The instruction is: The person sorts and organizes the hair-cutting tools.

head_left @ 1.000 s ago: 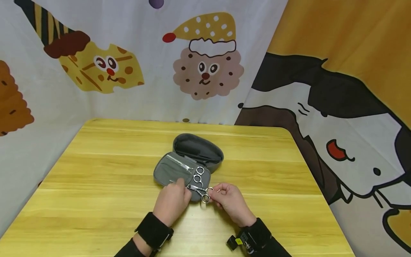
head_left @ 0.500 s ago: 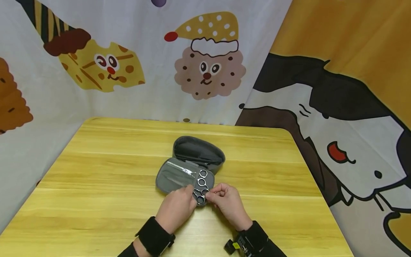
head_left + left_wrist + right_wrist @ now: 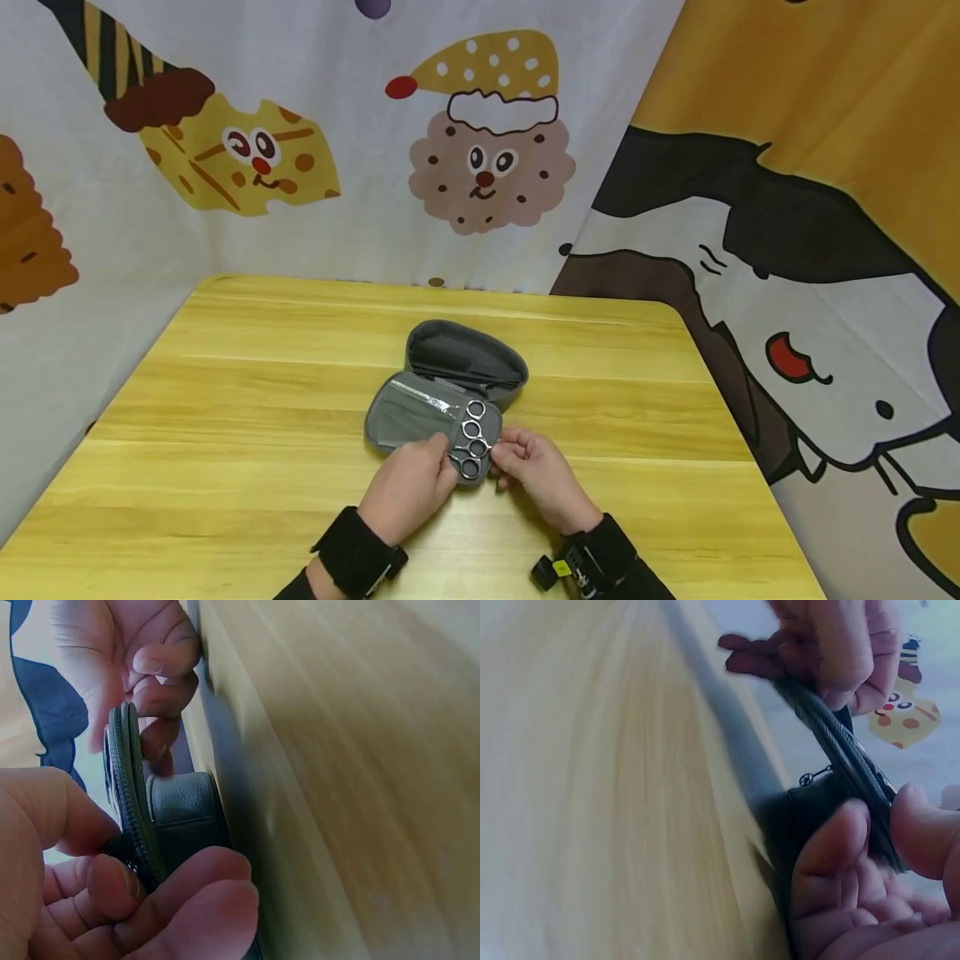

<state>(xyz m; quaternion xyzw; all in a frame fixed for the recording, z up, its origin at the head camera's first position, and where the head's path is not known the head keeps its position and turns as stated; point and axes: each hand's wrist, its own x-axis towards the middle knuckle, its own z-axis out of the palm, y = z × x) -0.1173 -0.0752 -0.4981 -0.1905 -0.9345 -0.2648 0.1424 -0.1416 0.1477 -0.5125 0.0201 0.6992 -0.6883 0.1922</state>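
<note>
A grey zip case (image 3: 408, 421) lies open on the table in the head view. Two pairs of silver scissors (image 3: 478, 448) lie on its near flap, their finger loops in a row along the right side. My left hand (image 3: 408, 492) pinches the flap's front edge between thumb and fingers. At the flap's right edge, my right hand (image 3: 543, 479) has its thumb over the edge and curled fingers beneath, beside the lower scissors' loops. Both wrist views show the zipped rim (image 3: 131, 787) standing between the hands. My left hand hides the lower scissors' blades.
The case's hollow half (image 3: 465, 358) stands behind the flap. A silver toothed strip (image 3: 420, 393) shows at the flap's pocket. Wooden table (image 3: 262, 400) surrounds the case, with a printed curtain (image 3: 300, 242) along its far side.
The lower scissors have swung in and moved left, from jutting past the flap's front to lying on it. My right hand has slipped off their loop to the flap's edge. My left hand still grips the flap.
</note>
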